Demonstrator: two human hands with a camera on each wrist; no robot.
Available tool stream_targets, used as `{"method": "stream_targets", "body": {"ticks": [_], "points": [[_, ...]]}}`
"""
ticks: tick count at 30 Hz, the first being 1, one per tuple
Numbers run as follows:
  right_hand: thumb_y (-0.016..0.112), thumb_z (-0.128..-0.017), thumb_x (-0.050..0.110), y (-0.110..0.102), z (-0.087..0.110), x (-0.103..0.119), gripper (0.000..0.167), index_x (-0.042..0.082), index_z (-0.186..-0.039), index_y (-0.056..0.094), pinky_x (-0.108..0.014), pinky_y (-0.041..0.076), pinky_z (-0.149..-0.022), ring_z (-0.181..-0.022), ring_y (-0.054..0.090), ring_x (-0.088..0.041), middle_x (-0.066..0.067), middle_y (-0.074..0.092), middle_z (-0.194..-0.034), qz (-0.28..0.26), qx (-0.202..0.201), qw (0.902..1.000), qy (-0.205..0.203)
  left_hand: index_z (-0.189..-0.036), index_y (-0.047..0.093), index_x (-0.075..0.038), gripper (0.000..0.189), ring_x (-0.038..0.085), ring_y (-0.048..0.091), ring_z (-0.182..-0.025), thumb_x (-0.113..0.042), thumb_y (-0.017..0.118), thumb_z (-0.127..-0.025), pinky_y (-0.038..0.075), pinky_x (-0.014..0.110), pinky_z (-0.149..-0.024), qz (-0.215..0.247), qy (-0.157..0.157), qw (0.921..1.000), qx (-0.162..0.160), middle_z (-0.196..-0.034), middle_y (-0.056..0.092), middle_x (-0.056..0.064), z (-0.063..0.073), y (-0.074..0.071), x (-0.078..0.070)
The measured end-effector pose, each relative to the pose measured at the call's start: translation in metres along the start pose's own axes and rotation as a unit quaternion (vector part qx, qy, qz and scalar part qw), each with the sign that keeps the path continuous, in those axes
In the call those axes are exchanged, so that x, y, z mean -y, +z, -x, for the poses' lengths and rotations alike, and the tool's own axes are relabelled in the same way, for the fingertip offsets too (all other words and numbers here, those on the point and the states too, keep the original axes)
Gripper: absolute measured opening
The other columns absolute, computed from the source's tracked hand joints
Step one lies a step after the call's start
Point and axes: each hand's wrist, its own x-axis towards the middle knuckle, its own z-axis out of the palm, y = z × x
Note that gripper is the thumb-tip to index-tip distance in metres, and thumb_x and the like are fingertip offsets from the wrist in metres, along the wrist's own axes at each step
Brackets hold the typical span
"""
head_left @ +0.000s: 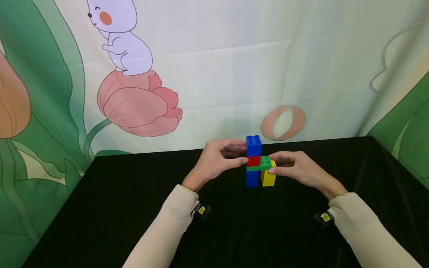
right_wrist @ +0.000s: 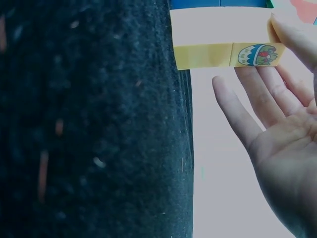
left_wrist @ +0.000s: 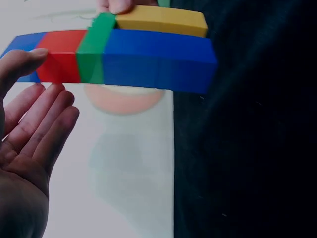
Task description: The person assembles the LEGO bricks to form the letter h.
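Observation:
A tower of toy building bricks stands upright in the head view: lower blue bricks [head_left: 252, 178], a green brick [head_left: 266, 162] jutting right, a red brick [head_left: 253, 160] and a blue brick [head_left: 253, 149] on top. My left hand [head_left: 216, 160] pinches the tower at the red brick, thumb in front and fingers behind. Beside the lower blue bricks stand yellow bricks [head_left: 268, 178]; the upper one bears a printed picture [right_wrist: 258, 54]. My right hand [head_left: 301, 169] pinches their top between thumb and fingers. Whether the yellow bricks join the green one, I cannot tell.
A black-covered table [head_left: 134, 208] lies under both hands. Behind its back edge hangs a pale curtain [head_left: 207, 82] printed with flowers, leaves and a white animal. A camera strap sits on each wrist.

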Motion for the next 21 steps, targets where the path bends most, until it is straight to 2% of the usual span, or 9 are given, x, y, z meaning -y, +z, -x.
{"method": "stream_targets", "body": {"ticks": [10,21], "points": [[0.077,-0.099,0.029,0.001,0.0,0.0,0.045,0.007,-0.137,0.067,-0.045,0.054,-0.097,-0.113,0.067,-0.027,-0.01,0.07,-0.125,0.007,-0.004,1.0,-0.003,-0.126,0.075,-0.004,0.034,0.02,0.073,-0.106,-0.013,0.083,-0.094,0.059,0.031,-0.095,-0.005,-0.026,0.9992,0.029,-0.118,0.077,0.005,0.007,0.004,0.022],[0.076,-0.1,0.028,0.0,0.0,-0.001,0.044,0.008,-0.137,0.066,-0.045,0.054,-0.099,-0.115,0.067,-0.028,-0.009,0.07,-0.126,0.006,-0.002,0.9999,-0.011,-0.124,0.074,-0.005,0.034,0.017,0.073,-0.104,-0.01,0.085,-0.093,0.059,0.03,-0.094,-0.016,-0.033,0.9988,0.032,-0.116,0.077,0.004,0.009,0.009,0.028]]}}
